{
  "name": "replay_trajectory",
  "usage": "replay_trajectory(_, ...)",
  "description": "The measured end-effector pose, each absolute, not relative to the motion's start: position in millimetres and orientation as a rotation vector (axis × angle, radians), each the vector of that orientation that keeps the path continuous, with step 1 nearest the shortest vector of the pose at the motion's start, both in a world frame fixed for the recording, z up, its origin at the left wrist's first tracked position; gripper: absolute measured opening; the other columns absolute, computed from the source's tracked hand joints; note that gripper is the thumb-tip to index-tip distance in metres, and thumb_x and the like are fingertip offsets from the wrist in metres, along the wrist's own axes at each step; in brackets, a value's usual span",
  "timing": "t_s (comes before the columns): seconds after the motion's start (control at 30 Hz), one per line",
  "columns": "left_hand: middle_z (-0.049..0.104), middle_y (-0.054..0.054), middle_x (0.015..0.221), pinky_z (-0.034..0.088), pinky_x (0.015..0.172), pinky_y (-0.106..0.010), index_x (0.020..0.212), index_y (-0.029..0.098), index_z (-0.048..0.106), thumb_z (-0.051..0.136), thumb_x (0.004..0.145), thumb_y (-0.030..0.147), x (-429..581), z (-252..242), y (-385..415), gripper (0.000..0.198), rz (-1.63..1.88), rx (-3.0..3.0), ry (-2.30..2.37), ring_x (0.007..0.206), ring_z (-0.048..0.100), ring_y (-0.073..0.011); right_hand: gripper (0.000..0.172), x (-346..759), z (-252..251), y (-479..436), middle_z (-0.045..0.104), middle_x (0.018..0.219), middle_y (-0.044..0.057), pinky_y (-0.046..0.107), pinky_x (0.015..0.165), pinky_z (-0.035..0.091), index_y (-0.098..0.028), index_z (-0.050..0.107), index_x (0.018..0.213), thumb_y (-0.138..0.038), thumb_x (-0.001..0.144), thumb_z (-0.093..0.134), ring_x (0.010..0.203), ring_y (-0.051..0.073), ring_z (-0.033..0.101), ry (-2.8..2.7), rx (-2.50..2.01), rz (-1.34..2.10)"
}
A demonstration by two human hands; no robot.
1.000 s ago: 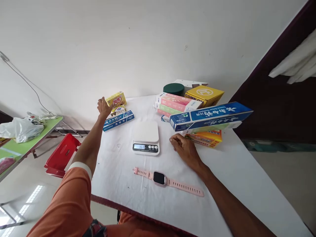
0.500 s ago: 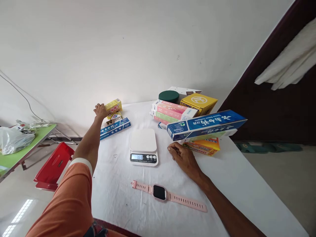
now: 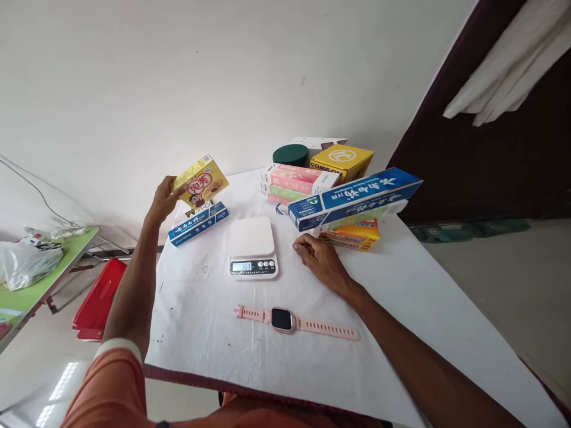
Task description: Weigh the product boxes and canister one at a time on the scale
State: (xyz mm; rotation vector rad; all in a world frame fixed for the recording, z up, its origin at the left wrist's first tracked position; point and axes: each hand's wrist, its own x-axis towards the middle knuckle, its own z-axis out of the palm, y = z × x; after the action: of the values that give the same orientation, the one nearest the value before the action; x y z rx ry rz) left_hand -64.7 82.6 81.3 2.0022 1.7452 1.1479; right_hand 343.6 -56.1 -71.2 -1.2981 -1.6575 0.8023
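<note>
My left hand (image 3: 164, 199) grips a yellow snack box (image 3: 203, 183) by its left end. The box is tilted, its printed front towards me, above a blue-and-white toothpaste box (image 3: 198, 224). Another small box, mostly hidden, shows between them. My right hand (image 3: 319, 257) rests on the white-covered table with its fingers curled in and nothing seen in them. It lies just in front of an orange-yellow box (image 3: 352, 233) and right of a white digital scale (image 3: 252, 238). The scale's plate is bare and its display is lit. A pink-strapped smartwatch (image 3: 282, 319) lies flat nearer me.
A long blue toothpaste box (image 3: 357, 196) lies atop boxes at the right. Behind it are pink boxes (image 3: 303, 178), a yellow cube-shaped box (image 3: 342, 156) and a round dark-green lid (image 3: 290, 155). A red stool (image 3: 100, 297) and green table (image 3: 53, 261) stand left.
My left hand has taken the yellow box up off the pile and turned its front towards me. My right hand has stayed beside the boxes. The camera view has shifted.
</note>
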Motion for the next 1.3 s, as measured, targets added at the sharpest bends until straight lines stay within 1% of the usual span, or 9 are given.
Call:
replay_trajectory(0.1, 0.072, -0.009, 0.105, 0.059, 0.079, -0.035, 0.116, 0.018, 0.063, 0.069, 0.083, 0.065, -35.9, 83.0, 34.4, 0.058, 1.012, 1.998, 1.477, 0.094, 0.068, -0.0237, 0.021, 343.8, -73.7, -54.2, 0.059, 0.061, 0.000, 0.031, 0.063, 0.042, -0.023, 0.057, 0.081, -0.041, 0.092, 0.052, 0.063, 0.019, 0.057, -1.662, -1.278, 0.798)
replay_trajectory(0.2, 0.072, -0.008, 0.106, 0.057, 0.080, -0.034, 0.115, 0.020, 0.065, 0.070, 0.085, 0.061, -7.9, 73.5, -1.3, 0.051, 0.902, 2.060, 1.382, 0.096, 0.068, -0.0251, 0.020, 343.9, -74.9, -53.6, 0.060, 0.061, 0.000, 0.030, 0.062, 0.043, -0.023, 0.057, 0.082, -0.040, 0.092, 0.052, 0.063, 0.019, 0.058, -1.668, -1.256, 0.794)
replay_trajectory(0.37, 0.071, -0.009, 0.106, 0.056, 0.076, -0.035, 0.115, 0.020, 0.066, 0.072, 0.085, 0.057, 15.9, 49.1, -15.8, 0.048, 0.839, 2.134, 1.354, 0.096, 0.067, -0.0263, 0.019, 343.0, -73.7, -54.6, 0.060, 0.061, -0.001, 0.029, 0.061, 0.042, -0.023, 0.057, 0.080, -0.039, 0.090, 0.053, 0.061, 0.018, 0.058, -1.656, -1.249, 0.781)
replay_trajectory(0.5, 0.070, -0.012, 0.118, 0.059, 0.085, -0.039, 0.125, 0.021, 0.065, 0.074, 0.086, 0.054, 18.5, 43.4, -10.7, 0.052, 0.849, 2.084, 1.304, 0.107, 0.068, -0.0283, 0.020, 343.1, -71.4, -55.3, 0.057, 0.057, -0.002, 0.029, 0.060, 0.041, -0.023, 0.057, 0.079, -0.039, 0.091, 0.053, 0.059, 0.018, 0.056, -1.678, -1.224, 0.761)
replay_trajectory(0.67, 0.062, -0.016, 0.140, 0.058, 0.097, -0.042, 0.144, 0.024, 0.054, 0.075, 0.084, 0.062, 19.9, 40.4, -13.3, 0.074, 0.971, 2.002, 1.345, 0.123, 0.065, -0.0298, 0.020, 343.6, -71.6, -54.1, 0.056, 0.056, -0.003, 0.029, 0.061, 0.041, -0.023, 0.057, 0.080, -0.039, 0.091, 0.053, 0.060, 0.018, 0.056, -1.685, -1.230, 0.760)
replay_trajectory(0.8, 0.065, -0.017, 0.136, 0.059, 0.095, -0.042, 0.143, 0.023, 0.054, 0.038, 0.097, 0.077, 26.8, 12.4, -23.7, 0.073, 1.371, 1.795, 1.454, 0.120, 0.067, -0.0277, 0.020, 343.2, -72.9, -53.7, 0.057, 0.058, -0.002, 0.029, 0.060, 0.041, -0.023, 0.057, 0.080, -0.040, 0.091, 0.053, 0.059, 0.018, 0.056, -1.674, -1.237, 0.778)
replay_trajectory(0.87, 0.067, -0.016, 0.129, 0.060, 0.091, -0.040, 0.140, 0.022, 0.056, 0.029, 0.099, 0.078, 30.2, -7.1, -29.9, 0.075, 1.543, 1.662, 1.495, 0.115, 0.070, -0.0264, 0.019, 343.0, -72.9, -54.2, 0.059, 0.059, -0.002, 0.028, 0.060, 0.041, -0.023, 0.057, 0.080, -0.039, 0.091, 0.053, 0.060, 0.018, 0.057, -1.671, -1.235, 0.784)
replay_trajectory(1.03, 0.070, -0.015, 0.117, 0.061, 0.079, -0.036, 0.132, 0.021, 0.059, 0.029, 0.099, 0.077, 31.0, -37.0, -38.6, 0.072, 1.660, 1.578, 1.557, 0.106, 0.070, -0.0251, 0.017, 342.7, -72.9, -54.9, 0.060, 0.061, -0.002, 0.028, 0.059, 0.042, -0.023, 0.056, 0.079, -0.037, 0.089, 0.054, 0.061, 0.017, 0.058, -1.667, -1.234, 0.769)
replay_trajectory(1.3, 0.069, -0.014, 0.116, 0.059, 0.076, -0.033, 0.129, 0.021, 0.060, 0.031, 0.100, 0.074, 28.2, -38.8, -35.8, 0.067, 1.675, 1.565, 1.584, 0.105, 0.070, -0.0236, 0.018, 342.6, -74.6, -53.5, 0.061, 0.063, 0.000, 0.029, 0.063, 0.043, -0.023, 0.056, 0.080, -0.038, 0.090, 0.052, 0.064, 0.019, 0.060, -1.681, -1.247, 0.776)
